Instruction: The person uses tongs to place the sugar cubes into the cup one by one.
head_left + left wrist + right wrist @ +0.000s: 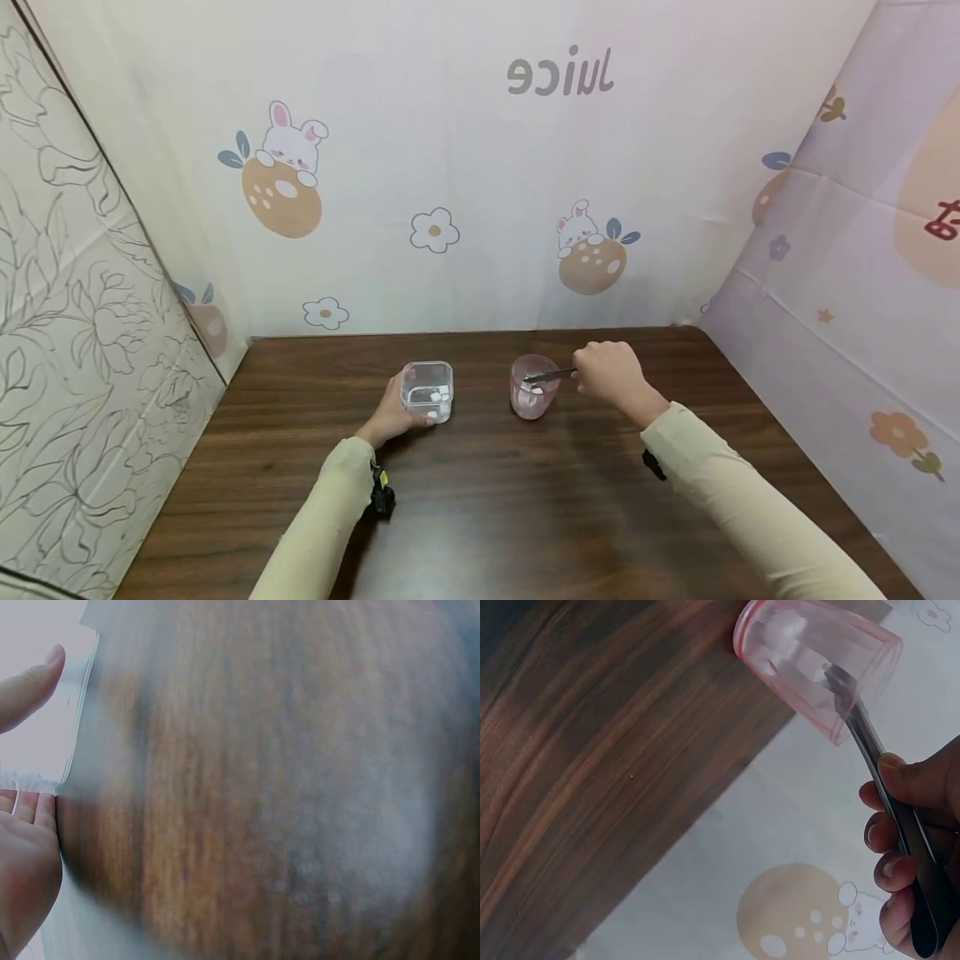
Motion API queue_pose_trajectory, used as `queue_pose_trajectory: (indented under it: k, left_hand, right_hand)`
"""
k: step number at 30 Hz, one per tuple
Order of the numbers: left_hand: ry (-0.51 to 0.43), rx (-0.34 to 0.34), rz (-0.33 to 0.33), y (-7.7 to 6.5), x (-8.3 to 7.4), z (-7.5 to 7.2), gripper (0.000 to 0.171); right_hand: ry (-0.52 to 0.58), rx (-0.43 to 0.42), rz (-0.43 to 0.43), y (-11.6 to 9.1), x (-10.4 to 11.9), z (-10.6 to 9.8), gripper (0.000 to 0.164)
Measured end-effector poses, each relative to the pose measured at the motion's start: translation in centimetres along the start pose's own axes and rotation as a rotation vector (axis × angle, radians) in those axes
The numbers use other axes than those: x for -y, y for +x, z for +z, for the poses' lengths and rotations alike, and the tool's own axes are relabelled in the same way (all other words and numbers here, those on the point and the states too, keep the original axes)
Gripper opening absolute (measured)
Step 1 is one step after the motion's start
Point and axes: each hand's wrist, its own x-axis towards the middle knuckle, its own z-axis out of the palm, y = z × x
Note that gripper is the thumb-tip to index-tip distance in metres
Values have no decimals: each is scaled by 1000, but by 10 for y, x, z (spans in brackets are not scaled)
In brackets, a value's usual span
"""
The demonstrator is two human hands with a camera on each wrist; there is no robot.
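On the left of the table, a clear square plastic container (406, 385) has several small white pieces (433, 414) in its lower part. My left hand (392, 414) grips it from the left, thumb and fingers on different sides in the left wrist view. To the right stands a translucent pink cup (517, 402) with white pieces near its bottom. My right hand (611, 372) holds dark metal tongs (889, 776), fingers wrapped round the handle end. Their tips reach inside the cup through its mouth, close over the white pieces. The right wrist view shows the tips through the cup wall.
Both things stand toward the back of the dark wood table (487, 500). Behind it hangs a printed cloth (450, 167) with bunnies and flowers, and further cloths close off the left and right sides. A gap of bare wood separates container and cup.
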Motion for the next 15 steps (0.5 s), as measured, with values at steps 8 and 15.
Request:
queue_pose_trajectory:
  k: [8,15]
  left_hand:
    - [0,-3,2,0,-2,-1,108]
    - [-12,-2,-12,0,2,-1,109]
  right_hand:
    - [-54,-37,-47,6,3,4,25]
    - [-73,-43,-71,6,6,8,20]
